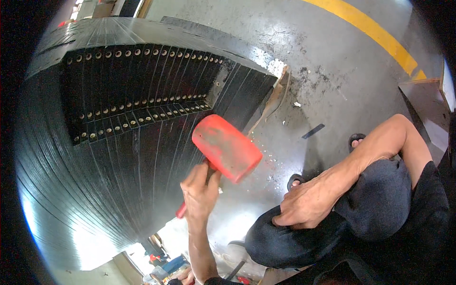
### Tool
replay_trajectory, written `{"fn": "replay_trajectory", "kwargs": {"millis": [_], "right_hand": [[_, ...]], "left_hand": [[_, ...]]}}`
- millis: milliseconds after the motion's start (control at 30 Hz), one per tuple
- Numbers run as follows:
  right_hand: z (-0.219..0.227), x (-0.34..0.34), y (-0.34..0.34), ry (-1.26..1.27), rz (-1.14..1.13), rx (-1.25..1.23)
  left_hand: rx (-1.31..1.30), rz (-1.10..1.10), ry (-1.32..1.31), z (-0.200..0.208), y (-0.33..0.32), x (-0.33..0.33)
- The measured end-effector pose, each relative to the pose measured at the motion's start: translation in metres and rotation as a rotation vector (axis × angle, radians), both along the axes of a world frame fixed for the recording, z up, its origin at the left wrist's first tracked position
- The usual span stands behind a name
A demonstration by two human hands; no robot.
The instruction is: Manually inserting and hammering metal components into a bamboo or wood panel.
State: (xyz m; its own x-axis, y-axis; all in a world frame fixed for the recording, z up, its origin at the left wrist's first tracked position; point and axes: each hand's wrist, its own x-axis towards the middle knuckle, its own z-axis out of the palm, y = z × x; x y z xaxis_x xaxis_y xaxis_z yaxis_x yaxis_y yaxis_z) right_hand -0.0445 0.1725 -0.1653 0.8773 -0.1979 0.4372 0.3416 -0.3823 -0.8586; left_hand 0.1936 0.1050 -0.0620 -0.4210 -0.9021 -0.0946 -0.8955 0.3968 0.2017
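My left hand (199, 194) is wrapped round the handle of a mallet with a thick red head (227, 148), which has worn grey-brown patches on its side. The handle's red end sticks out below my fist. Behind the mallet's head stands a large stack of black panels (156, 156), packed edge to edge. A recess in the stack shows rows of round holes along stepped ledges. The mallet head overlaps the stack's right part in view; whether they touch I cannot tell. My right hand (308, 204) rests on my dark-clothed knee, fingers curled in, with nothing seen in it.
Grey floor (351, 61) with white crumbs and dark scuffs lies right of the stack, crossed by a yellow line (365, 28). A dark strip (313, 131) lies there. A box-like panel (427, 104) stands at the far right. Another person's hand (186, 276) shows at the bottom edge.
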Motion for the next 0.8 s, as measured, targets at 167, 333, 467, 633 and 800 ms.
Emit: {"fn": "replay_trajectory", "kwargs": {"millis": [167,333,467,633,800], "right_hand": [[-0.002,0.002,0.000,0.021,0.034,0.011],[-0.004,0.003,0.001,0.018,0.028,-0.015],[0.000,-0.001,0.003,0.010,-0.017,-0.076],[-0.004,-0.002,0.000,-0.033,-0.055,-0.051],[0.002,-0.005,0.000,-0.023,-0.044,-0.093]], "left_hand": [[0.023,-0.038,0.053,0.007,0.016,-0.010],[0.016,-0.243,0.046,0.013,0.015,-0.013],[-0.024,0.019,0.070,0.014,0.004,-0.001],[0.026,-0.167,0.026,0.022,0.015,-0.005],[0.007,-0.115,0.047,0.017,0.000,0.010]]}}
